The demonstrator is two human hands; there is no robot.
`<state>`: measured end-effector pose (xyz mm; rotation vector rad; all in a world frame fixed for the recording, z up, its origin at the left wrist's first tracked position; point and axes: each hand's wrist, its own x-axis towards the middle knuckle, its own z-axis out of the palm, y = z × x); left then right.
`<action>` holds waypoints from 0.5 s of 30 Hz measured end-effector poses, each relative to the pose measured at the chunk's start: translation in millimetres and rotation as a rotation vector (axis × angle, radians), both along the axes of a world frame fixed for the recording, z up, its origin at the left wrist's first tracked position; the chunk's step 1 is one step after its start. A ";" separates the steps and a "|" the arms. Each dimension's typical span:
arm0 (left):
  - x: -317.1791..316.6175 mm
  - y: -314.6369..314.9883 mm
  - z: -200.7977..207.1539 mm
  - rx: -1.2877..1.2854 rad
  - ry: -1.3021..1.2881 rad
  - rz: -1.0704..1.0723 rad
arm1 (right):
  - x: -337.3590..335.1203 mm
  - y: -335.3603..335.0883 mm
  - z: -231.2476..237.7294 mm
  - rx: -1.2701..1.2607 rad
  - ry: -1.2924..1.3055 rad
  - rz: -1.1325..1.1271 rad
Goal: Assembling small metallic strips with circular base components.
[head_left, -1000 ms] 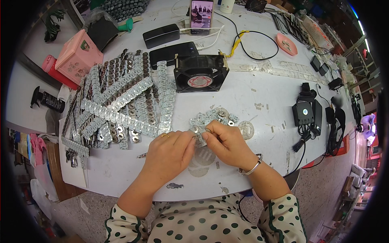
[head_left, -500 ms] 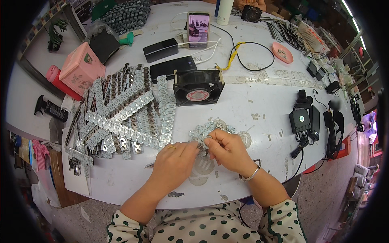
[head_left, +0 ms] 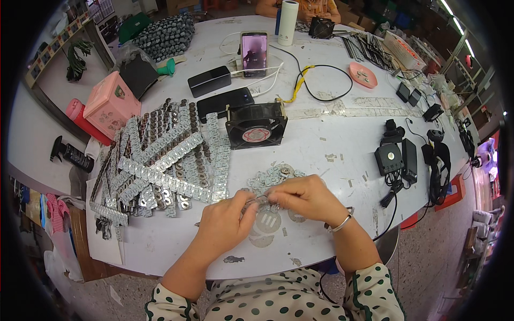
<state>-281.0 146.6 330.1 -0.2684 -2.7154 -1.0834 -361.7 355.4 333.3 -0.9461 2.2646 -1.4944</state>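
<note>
My left hand (head_left: 227, 220) and my right hand (head_left: 309, 198) meet fingertip to fingertip over the front middle of the table. Both are closed in a pinch on a small metal piece (head_left: 261, 199), mostly hidden by the fingers, its exact kind unclear. Just beyond the fingers lies a loose pile of small silvery metal parts (head_left: 263, 179). Under the hands, flat round grey discs (head_left: 267, 220) show on the table. Left of my left hand is a heap of long, linked metal strips (head_left: 160, 176), crossing one another.
A black box fan (head_left: 257, 127) stands beyond the pile. Behind it are a propped phone (head_left: 254, 53), a black case (head_left: 210, 81) and a cable (head_left: 326, 99). Black adapters (head_left: 390, 159) lie to the right, a pink box (head_left: 112, 104) to the left. Another person's arms (head_left: 321, 8) show across the table.
The view has tilted, so the table things sit slightly lower. My left hand has turned, its thumb now showing, and my right hand has lifted its fingers over the small piece.
</note>
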 end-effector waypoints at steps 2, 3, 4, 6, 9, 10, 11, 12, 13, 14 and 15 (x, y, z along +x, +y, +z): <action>0.7 -3.3 1.5 0.032 -0.054 -0.028 | 1.7 -1.7 4.0 0.017 -0.114 0.020; 0.7 -5.4 1.9 0.065 -0.115 -0.054 | 2.0 -2.2 5.3 0.034 -0.233 0.042; 0.3 -6.9 2.2 0.065 -0.111 -0.055 | 1.9 -2.4 5.7 0.034 -0.230 0.041; 2.0 -9.0 1.4 0.068 -0.176 -0.081 | 3.1 -2.8 3.1 -0.042 -0.304 -0.061; 1.1 -10.9 8.1 0.074 -0.188 -0.099 | 2.9 0.1 6.9 0.026 -0.306 0.024; 1.5 -12.1 7.0 0.073 -0.188 -0.097 | 2.4 1.1 7.8 0.025 -0.306 0.027; 0.0 -14.3 5.5 0.075 -0.203 -0.160 | 0.6 1.7 10.3 0.076 -0.311 0.075; -1.0 -16.2 4.0 0.077 -0.218 -0.222 | -0.2 1.8 12.3 0.126 -0.316 0.123; -0.8 -17.4 2.5 0.074 -0.215 -0.219 | 0.2 1.1 12.8 0.124 -0.313 0.126; -1.0 -17.7 0.3 0.078 -0.249 -0.244 | 0.8 0.5 12.0 0.133 -0.312 0.170; -1.2 -18.0 1.2 0.081 -0.283 -0.268 | 1.7 -0.4 11.7 0.142 -0.311 0.215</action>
